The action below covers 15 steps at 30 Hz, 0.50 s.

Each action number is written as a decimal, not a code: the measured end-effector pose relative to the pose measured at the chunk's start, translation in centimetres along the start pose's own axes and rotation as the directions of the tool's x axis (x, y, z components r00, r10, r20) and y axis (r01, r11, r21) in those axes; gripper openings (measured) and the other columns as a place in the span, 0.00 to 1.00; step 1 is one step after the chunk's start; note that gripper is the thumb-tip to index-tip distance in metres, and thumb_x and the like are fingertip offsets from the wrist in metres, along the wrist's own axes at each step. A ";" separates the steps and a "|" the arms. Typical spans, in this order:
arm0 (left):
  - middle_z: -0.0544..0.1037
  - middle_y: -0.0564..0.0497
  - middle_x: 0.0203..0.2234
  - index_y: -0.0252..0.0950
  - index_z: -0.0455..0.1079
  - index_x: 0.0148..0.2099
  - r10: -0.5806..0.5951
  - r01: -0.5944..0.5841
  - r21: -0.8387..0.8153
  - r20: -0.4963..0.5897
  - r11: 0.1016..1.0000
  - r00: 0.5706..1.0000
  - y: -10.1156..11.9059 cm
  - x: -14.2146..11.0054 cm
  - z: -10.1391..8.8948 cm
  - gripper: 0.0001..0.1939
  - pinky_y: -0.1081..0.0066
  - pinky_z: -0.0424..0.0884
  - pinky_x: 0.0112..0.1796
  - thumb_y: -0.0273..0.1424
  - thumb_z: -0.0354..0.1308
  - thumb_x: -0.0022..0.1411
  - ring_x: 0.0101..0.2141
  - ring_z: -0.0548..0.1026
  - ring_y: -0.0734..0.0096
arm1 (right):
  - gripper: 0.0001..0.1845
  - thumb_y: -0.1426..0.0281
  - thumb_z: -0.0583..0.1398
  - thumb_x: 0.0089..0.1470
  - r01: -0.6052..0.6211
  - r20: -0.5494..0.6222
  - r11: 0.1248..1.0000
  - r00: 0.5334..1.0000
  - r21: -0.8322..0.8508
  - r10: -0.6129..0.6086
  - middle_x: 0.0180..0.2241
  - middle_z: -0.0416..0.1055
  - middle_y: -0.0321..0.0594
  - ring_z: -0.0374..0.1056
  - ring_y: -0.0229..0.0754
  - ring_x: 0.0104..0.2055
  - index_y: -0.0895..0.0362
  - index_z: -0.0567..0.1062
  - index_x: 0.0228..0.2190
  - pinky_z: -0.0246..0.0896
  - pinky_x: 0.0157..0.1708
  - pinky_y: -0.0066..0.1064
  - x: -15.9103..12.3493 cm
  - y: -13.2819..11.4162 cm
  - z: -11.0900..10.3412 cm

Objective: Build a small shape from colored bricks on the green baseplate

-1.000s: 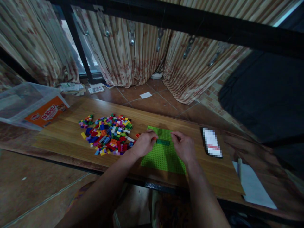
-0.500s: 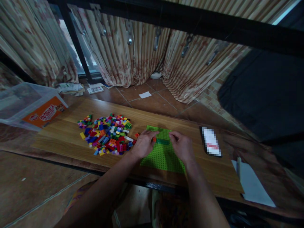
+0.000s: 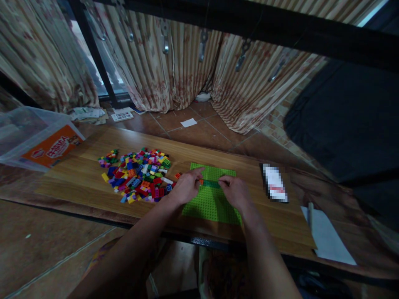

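A light green studded baseplate point(image 3: 212, 203) lies on the wooden board. A dark green brick point(image 3: 211, 184) sits on it with a small orange brick point(image 3: 201, 182) at its left end. My left hand point(image 3: 186, 187) rests on the plate's left edge, fingers pinched at the orange brick. My right hand point(image 3: 234, 192) presses its fingertips on the right end of the dark green brick. A heap of several loose coloured bricks point(image 3: 137, 174) lies left of my left hand.
A clear plastic box with an orange label point(image 3: 50, 146) stands at the far left. A phone point(image 3: 274, 182) lies right of the baseplate, with white paper point(image 3: 327, 238) and a pen point(image 3: 310, 211) further right. Curtains and tiled floor lie beyond the wooden board point(image 3: 93, 187).
Both hands have sunk a little lower onto the baseplate, fingers closing in on the bricks. The view has shifted slightly, so everything sits a bit lower and to the left.
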<state>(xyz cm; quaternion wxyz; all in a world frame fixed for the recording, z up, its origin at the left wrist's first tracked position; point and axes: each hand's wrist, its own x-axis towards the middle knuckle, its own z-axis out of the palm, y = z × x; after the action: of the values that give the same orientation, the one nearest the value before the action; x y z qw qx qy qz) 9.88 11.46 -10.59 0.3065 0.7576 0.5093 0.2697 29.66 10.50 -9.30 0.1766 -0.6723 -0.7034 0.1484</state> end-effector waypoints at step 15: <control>0.80 0.48 0.43 0.35 0.64 0.60 0.013 -0.013 0.010 -0.023 1.000 1.000 -0.3 0.1 -0.2 0.25 0.71 0.72 0.49 0.20 0.48 0.61 0.43 0.78 0.71 | 0.14 0.74 0.55 0.56 -0.080 -0.110 0.994 0.991 -0.073 0.072 0.35 0.80 0.43 0.76 0.46 0.37 0.53 0.81 0.36 0.67 0.40 0.35 0.0 0.4 -0.4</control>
<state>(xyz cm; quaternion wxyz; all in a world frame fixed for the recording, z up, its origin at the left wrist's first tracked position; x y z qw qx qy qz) 9.59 11.67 -10.66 0.2950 0.7592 0.5093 0.2779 30.24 10.54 -9.10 0.1824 -0.7119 -0.6720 0.0914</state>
